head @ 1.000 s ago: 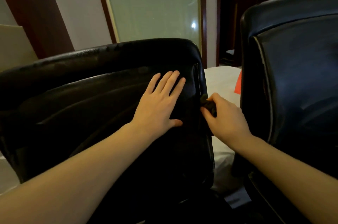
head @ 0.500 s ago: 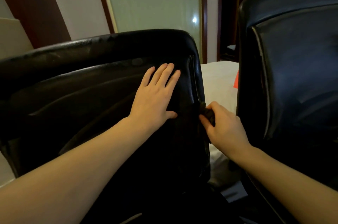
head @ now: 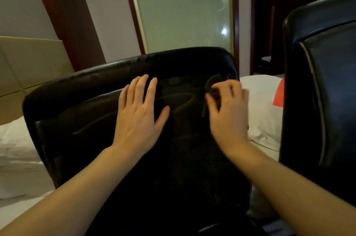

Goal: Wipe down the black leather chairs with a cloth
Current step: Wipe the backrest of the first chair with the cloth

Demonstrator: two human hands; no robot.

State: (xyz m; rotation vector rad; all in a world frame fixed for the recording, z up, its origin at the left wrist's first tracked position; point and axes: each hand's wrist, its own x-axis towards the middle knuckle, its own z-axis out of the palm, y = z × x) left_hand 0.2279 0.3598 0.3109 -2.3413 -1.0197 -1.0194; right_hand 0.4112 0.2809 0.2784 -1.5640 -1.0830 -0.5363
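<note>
The left hand [head: 137, 118] lies flat, fingers straight, on the creased black leather chair back [head: 92, 120]. The right hand [head: 228, 118] pinches a small dark crumpled cloth [head: 212, 83] near its upper right corner.

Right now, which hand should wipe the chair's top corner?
Right. The right hand already grips the dark cloth near that corner of the chair; the left hand lies flat, bracing the backrest.

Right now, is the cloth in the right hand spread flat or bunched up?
Bunched up. The dark cloth shows only as a small wad pinched by the right hand against the chair back.
</note>
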